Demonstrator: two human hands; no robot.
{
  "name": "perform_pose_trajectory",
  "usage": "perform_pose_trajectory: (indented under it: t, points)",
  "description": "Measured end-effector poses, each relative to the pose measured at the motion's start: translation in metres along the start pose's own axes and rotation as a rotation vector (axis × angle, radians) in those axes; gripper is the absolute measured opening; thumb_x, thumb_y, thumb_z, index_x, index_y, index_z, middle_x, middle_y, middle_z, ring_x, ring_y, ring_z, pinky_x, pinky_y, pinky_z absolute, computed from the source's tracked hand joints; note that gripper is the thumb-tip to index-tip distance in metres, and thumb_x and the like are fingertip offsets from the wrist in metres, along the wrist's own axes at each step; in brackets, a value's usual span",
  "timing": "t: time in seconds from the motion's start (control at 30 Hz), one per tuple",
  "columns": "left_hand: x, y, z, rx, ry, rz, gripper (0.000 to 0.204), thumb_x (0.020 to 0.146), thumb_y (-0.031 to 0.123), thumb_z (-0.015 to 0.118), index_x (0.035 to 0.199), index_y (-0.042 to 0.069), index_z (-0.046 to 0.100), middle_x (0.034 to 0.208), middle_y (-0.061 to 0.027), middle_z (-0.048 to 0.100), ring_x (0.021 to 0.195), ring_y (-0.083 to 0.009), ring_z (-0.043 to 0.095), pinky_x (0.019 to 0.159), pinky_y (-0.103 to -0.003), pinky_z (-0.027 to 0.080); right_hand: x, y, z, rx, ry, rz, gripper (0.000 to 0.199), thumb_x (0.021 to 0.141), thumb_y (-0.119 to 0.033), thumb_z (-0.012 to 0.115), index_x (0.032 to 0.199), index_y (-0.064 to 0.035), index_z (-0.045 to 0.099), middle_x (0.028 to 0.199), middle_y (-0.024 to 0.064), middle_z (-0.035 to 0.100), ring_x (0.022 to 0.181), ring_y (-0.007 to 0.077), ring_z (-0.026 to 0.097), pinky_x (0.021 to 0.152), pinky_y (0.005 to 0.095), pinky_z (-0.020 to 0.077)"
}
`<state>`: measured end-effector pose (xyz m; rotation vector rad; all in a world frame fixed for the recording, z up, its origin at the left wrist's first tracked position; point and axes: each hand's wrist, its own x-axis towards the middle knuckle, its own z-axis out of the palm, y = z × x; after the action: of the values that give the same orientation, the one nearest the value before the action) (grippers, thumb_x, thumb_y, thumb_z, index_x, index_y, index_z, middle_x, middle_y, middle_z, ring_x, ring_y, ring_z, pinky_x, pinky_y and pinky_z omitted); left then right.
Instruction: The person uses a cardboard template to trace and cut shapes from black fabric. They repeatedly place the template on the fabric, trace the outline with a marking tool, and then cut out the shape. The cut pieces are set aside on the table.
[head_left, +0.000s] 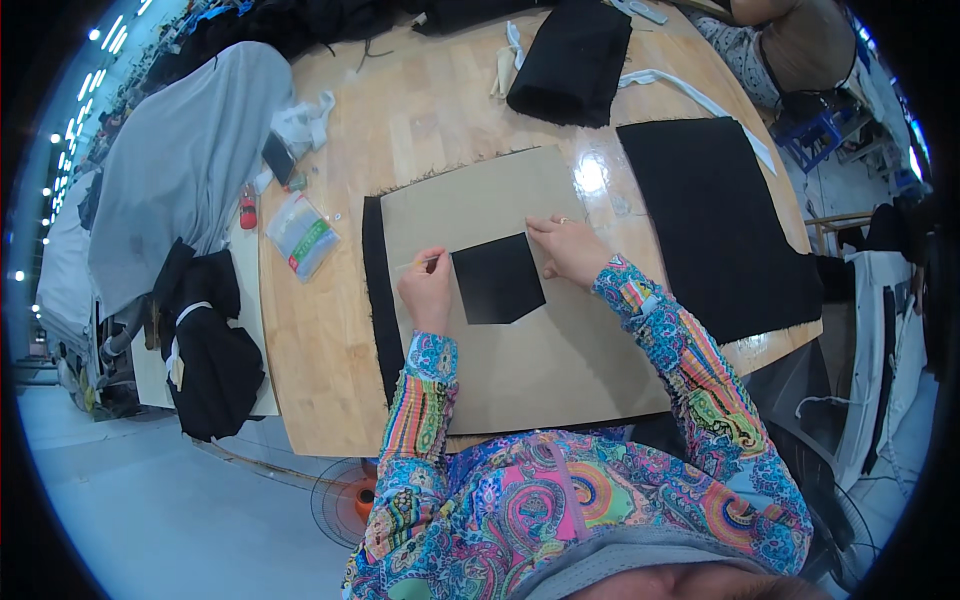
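A beige sheet (pixel 420 215) lies over black fabric (pixel 377 290) that shows along its left side and lower edge. In the sheet's middle is a dark pocket-shaped patch (pixel 500 282) with a pointed bottom; whether it is a cut-out window or a separate piece I cannot tell. By the patch's upper left corner my left hand (pixel 427 293) is closed in a pinch, with something thin and pale at the fingertips, too small to name. My right hand (pixel 570 250), wearing a ring, rests with fingers stretched out at the patch's upper right corner.
On the right lies a large black fabric piece (pixel 715 230), with a black fabric roll (pixel 572 62) farther back. A plastic packet (pixel 302 236), a red bottle (pixel 248 208) and a phone (pixel 279 159) sit left. Grey cloth (pixel 190 170) drapes beyond; another person (pixel 800 45) sits far right.
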<state>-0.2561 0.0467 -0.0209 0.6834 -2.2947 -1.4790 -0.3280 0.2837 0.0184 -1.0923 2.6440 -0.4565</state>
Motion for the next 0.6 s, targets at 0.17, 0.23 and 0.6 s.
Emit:
perform_pose_trajectory:
  t: [0.17,0.23,0.6]
  points:
    - [0.001,-0.006,0.004,0.054,0.012,0.074,0.011,0.084,0.009,0.065,0.088,0.0,0.067,0.067,0.002,0.061,0.055,-0.0017,0.047,0.047,-0.02,0.037,0.0,-0.003,-0.003,-0.001,-0.009,0.016,0.065,0.061,-0.01,0.076,0.12,0.0043,0.053,0.134,0.0111,0.047,0.113,0.0303,0.049,0.097,0.0354,0.0428]
    - [-0.001,-0.003,0.004,0.058,0.033,0.079,0.011,0.084,0.01,0.065,0.088,0.0,0.068,0.067,0.0015,0.062,0.056,-0.002,0.048,0.048,-0.02,0.038,-0.001,-0.003,-0.003,-0.006,-0.007,0.009,0.065,0.061,-0.009,0.076,0.12,0.0043,0.053,0.134,0.0112,0.047,0.113,0.0302,0.049,0.097,0.0352,0.0429]
    - [-0.002,0.004,-0.003,0.09,0.02,0.054,0.016,0.082,0.017,0.064,0.089,0.003,0.069,0.072,-0.01,0.069,0.064,-0.0151,0.065,0.06,-0.028,0.049,-0.001,-0.004,-0.004,0.004,-0.009,0.003,0.061,0.062,-0.008,0.075,0.118,0.0048,0.054,0.134,0.0126,0.047,0.114,0.0305,0.049,0.097,0.036,0.0431]
